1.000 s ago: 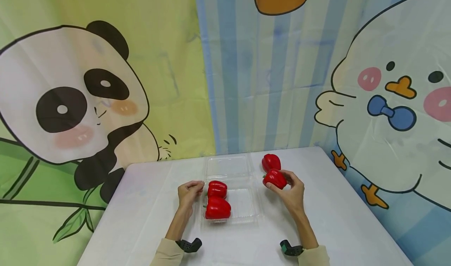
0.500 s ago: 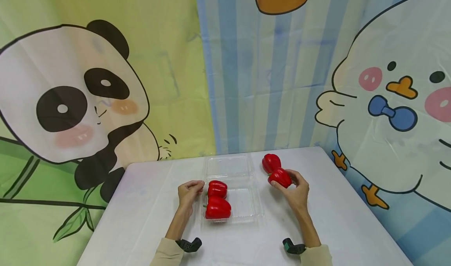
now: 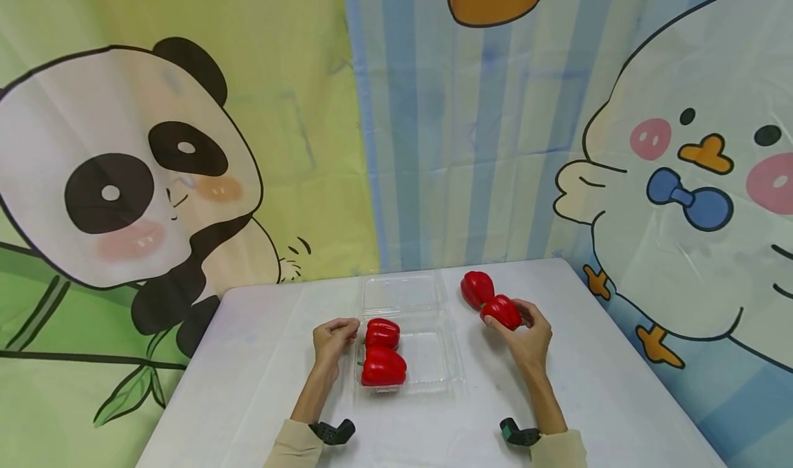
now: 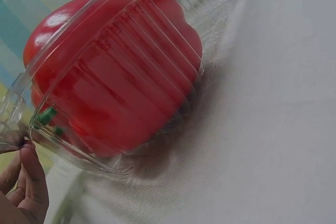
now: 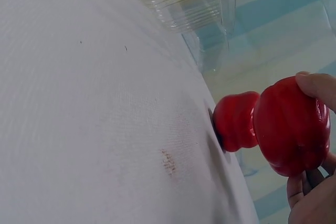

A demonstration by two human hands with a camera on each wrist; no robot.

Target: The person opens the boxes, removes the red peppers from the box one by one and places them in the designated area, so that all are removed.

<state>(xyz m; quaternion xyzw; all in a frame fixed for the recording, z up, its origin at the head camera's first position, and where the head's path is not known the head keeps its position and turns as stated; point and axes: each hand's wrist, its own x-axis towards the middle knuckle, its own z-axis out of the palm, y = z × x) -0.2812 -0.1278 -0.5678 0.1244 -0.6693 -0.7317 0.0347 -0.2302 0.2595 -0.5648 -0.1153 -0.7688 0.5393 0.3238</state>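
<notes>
My right hand (image 3: 529, 335) grips a red bell pepper (image 3: 501, 312) between thumb and fingers. In the right wrist view this bell pepper (image 5: 292, 127) is held off the white table, in front of another red bell pepper (image 5: 236, 121) that rests on the surface. My left hand (image 3: 332, 340) pinches the left rim of a clear plastic clamshell box (image 3: 427, 358), as the left wrist view shows with fingertips (image 4: 30, 156) at its corner. Inside the box's left half lie two red bell peppers, one nearer (image 3: 383, 366) and one farther (image 3: 382, 334).
The box's clear lid (image 3: 401, 294) lies folded open toward the back of the white table (image 3: 260, 371). A curtain (image 3: 421, 124) with cartoon animals hangs behind the table. Each wrist wears a black strapped device (image 3: 333, 432).
My right hand has moved right and slightly back with the bell pepper, away from the box. The left hand and the box stay as they were.
</notes>
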